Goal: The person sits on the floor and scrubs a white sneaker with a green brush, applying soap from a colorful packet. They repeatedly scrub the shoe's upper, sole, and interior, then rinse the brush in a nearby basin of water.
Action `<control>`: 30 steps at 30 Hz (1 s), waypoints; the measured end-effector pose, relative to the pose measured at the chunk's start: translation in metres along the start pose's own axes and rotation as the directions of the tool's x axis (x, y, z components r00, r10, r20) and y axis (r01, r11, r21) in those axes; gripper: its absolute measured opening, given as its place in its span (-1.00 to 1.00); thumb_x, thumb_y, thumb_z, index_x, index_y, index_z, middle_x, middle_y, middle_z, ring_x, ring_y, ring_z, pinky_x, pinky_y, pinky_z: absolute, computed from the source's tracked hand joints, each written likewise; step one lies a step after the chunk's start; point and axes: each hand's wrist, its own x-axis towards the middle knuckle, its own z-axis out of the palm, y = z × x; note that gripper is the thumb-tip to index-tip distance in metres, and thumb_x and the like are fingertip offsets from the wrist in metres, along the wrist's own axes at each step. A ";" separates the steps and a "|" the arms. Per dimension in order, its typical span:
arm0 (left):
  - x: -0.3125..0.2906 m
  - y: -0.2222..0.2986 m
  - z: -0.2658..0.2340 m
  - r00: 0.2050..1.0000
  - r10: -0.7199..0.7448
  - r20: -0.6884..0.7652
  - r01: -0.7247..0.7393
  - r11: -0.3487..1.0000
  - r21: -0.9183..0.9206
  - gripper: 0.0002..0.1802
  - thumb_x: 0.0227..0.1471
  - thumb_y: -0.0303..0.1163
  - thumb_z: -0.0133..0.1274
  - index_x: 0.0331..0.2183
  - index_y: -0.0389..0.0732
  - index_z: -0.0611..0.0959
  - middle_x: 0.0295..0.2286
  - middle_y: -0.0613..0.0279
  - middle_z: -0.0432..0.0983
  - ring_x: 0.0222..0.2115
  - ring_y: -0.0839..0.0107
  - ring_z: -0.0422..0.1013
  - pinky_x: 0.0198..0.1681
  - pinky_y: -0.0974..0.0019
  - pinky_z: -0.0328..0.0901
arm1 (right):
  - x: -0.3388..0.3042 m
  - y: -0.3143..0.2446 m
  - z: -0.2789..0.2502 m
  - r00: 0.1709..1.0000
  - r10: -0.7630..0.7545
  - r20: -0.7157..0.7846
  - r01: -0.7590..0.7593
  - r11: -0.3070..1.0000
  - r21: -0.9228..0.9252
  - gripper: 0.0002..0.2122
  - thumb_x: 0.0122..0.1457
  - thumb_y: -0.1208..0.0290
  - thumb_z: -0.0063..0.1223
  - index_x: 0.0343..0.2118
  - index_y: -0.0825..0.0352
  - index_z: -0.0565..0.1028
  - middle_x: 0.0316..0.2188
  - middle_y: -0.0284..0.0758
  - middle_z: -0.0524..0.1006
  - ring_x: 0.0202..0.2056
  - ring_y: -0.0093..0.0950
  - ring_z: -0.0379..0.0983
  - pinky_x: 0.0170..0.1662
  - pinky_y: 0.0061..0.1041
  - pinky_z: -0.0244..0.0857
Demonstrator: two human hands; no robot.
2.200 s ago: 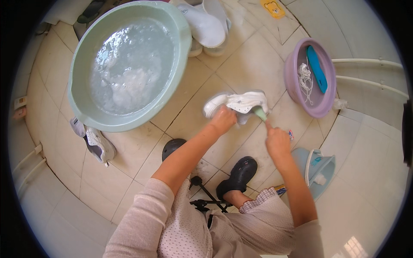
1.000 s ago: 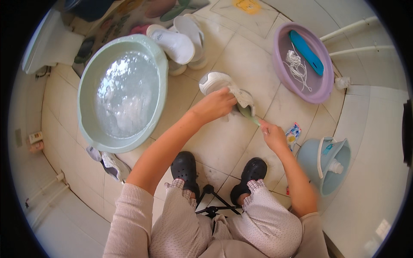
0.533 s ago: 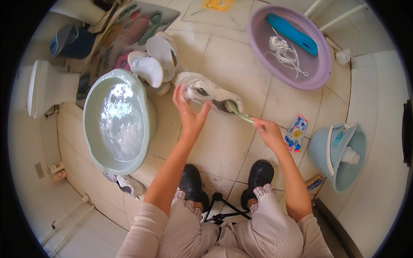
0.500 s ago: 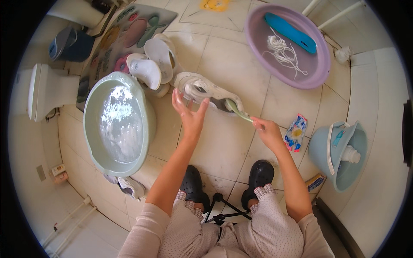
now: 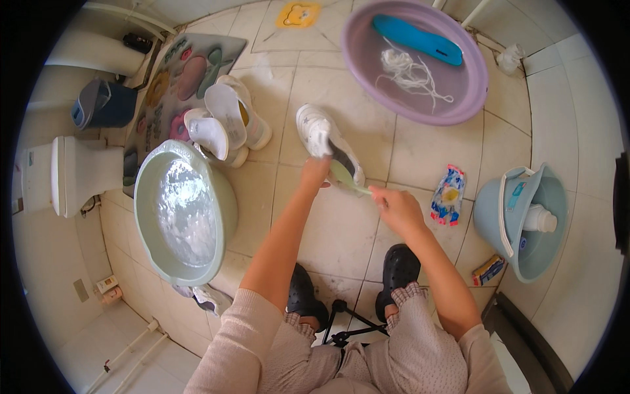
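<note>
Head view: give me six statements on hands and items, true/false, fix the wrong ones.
1. The left hand is at the white shoe. True.
2. The right hand is empty. False: it holds the green brush by its handle.
3. The blue insole lies in the purple basin. True.
4. A white bottle is in the light blue bucket. True.
5. The white laces are in the light blue bucket too. False: they lie in the purple basin.
6. The colourful packet is inside the purple basin. False: it lies on the tiled floor.
</note>
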 end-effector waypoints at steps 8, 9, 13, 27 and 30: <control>-0.012 -0.025 0.000 0.946 0.262 -0.188 -0.259 0.965 0.040 -0.56 0.14 -0.17 -0.19 -0.22 -0.39 0.50 -0.28 -0.09 0.43 -0.44 0.05 0.47 -0.41 0.19 0.39 | -0.008 -0.020 -0.021 0.997 -0.071 0.021 0.074 0.929 -0.363 -0.65 -0.06 0.48 -0.02 -0.12 0.15 0.48 -0.65 -0.22 0.44 -0.57 -0.24 0.42 -0.49 -0.30 0.29; -0.023 -0.021 0.003 0.915 0.343 -0.213 -0.337 0.939 0.067 -0.59 0.15 -0.20 -0.19 -0.20 -0.38 0.50 -0.27 -0.08 0.41 -0.42 0.05 0.45 -0.35 0.18 0.37 | -0.009 -0.022 -0.022 0.995 -0.098 -0.020 0.081 0.904 -0.419 -0.62 -0.08 0.49 -0.01 -0.10 0.18 0.46 -0.65 -0.21 0.45 -0.58 -0.25 0.43 -0.49 -0.30 0.30; -0.061 0.002 -0.001 0.657 0.704 -0.271 -0.633 0.710 0.310 -0.61 -0.03 -0.58 -0.07 -0.07 -0.35 0.43 -0.17 -0.07 0.33 -0.17 0.04 0.32 -0.14 0.20 0.25 | -0.012 -0.021 0.001 0.982 -0.190 0.019 0.176 0.862 -0.476 -0.58 -0.10 0.53 -0.05 -0.07 0.27 0.44 -0.65 -0.18 0.48 -0.60 -0.29 0.46 -0.53 -0.34 0.32; -0.032 -0.027 0.018 0.977 -0.029 0.212 0.074 0.975 -0.212 -0.48 0.05 0.04 -0.15 -0.19 -0.24 0.45 -0.31 0.17 0.47 -0.33 0.34 0.45 -0.34 0.24 0.43 | -0.013 -0.011 0.016 0.985 -0.122 0.119 0.156 0.926 -0.344 -0.60 -0.07 0.60 -0.12 -0.08 0.29 0.44 -0.55 -0.09 0.48 -0.48 -0.23 0.47 -0.44 -0.31 0.34; -0.035 -0.030 0.021 0.992 0.004 0.123 0.031 0.958 -0.285 -0.37 0.01 0.18 -0.19 -0.18 -0.23 0.44 -0.30 0.17 0.47 -0.34 0.34 0.45 -0.32 0.24 0.44 | -0.002 0.008 0.039 0.988 -0.149 0.034 0.138 0.969 0.206 -0.56 -0.07 0.61 -0.13 -0.03 0.29 0.40 -0.60 -0.10 0.45 -0.54 -0.19 0.42 -0.46 -0.29 0.27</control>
